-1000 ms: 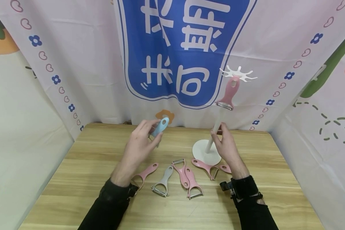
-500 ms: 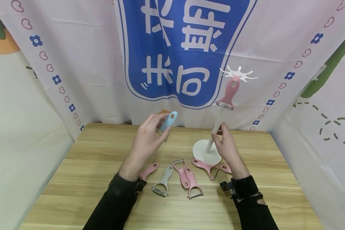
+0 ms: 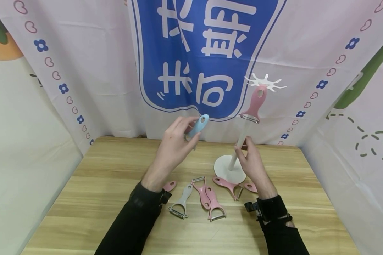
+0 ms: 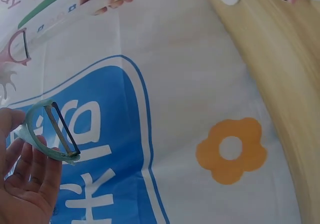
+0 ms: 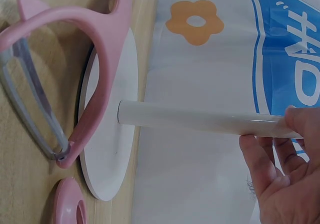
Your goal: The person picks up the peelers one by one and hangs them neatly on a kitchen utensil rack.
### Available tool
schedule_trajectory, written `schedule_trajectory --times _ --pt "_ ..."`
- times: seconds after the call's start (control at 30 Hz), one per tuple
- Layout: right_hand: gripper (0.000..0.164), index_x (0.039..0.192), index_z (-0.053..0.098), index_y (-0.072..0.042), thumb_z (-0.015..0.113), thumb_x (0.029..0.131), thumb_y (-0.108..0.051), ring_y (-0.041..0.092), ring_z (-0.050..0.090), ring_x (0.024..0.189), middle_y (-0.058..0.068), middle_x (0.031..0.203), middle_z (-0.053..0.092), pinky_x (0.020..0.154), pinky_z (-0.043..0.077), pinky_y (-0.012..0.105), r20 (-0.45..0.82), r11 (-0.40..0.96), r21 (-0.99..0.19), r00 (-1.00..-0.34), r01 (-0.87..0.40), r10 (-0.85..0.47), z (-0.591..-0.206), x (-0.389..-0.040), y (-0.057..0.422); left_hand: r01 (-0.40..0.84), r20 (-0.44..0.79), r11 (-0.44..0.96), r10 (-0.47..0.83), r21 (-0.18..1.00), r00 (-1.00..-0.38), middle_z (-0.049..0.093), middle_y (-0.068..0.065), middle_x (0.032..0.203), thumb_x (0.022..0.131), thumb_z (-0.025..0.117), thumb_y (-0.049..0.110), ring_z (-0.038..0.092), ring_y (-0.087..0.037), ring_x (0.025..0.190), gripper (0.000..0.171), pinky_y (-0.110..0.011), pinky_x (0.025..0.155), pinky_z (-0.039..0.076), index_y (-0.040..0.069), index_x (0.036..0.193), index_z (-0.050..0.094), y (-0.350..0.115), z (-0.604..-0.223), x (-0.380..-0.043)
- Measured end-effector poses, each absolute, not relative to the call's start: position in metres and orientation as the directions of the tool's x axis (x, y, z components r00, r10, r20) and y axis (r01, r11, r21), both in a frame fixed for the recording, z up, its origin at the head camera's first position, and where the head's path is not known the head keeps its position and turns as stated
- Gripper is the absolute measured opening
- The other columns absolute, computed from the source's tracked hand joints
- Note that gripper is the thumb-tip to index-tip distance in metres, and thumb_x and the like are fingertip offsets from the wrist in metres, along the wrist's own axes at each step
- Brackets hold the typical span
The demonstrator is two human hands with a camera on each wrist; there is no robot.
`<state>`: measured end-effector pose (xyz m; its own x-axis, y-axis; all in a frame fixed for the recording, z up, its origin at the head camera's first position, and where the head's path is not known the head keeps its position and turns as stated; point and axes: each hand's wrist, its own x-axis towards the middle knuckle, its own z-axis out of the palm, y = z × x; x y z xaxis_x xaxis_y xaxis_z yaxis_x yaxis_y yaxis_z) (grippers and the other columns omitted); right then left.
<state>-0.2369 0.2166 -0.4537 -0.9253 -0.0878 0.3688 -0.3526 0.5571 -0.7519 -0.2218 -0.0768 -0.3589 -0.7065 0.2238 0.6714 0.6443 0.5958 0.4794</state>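
My left hand [image 3: 173, 145] pinches a light blue peeler [image 3: 199, 124], its holed handle end pointing up. In the left wrist view the peeler's blade frame [image 4: 37, 129] shows between thumb and fingers. My right hand [image 3: 252, 159] grips the white pole of a stand [image 5: 190, 119] partway up, thumb on one side and fingers on the other. The stand's round base [image 3: 222, 166] rests on the table. At its top, white hooks [image 3: 265, 81] fan out, and a pink peeler [image 3: 256, 102] hangs from one, blade down.
On the wooden table [image 3: 108, 170] lie a grey peeler [image 3: 182, 201], two overlapping pink peelers [image 3: 214, 203], and another pink peeler [image 3: 226, 184] against the stand's base. A further pink handle [image 3: 170, 186] is partly hidden by the left wrist. A printed cloth [image 3: 108, 88] hangs behind.
My left hand has moved right and upward with the blue peeler, closer to the stand. The right hand and the stand have stayed in place.
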Motion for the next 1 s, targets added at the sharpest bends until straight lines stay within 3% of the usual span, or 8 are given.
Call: schedule_trajectory --times 1.0 --pt "0.034 0.137 0.047 -0.009 0.056 0.107 -0.024 0.039 0.061 0.120 0.016 0.125 0.058 0.090 0.059 0.061 0.362 0.572 -0.743 -0.928 -0.346 -0.090 -0.451 -0.235 0.216 0.739 0.724 0.501 0.278 0.451 -0.631 0.060 -0.004 0.118 0.098 0.071 0.028 0.061 -0.011 0.100 0.048 -0.019 0.088 0.057 0.012 0.142 0.058 -0.033 -0.296 -0.238"
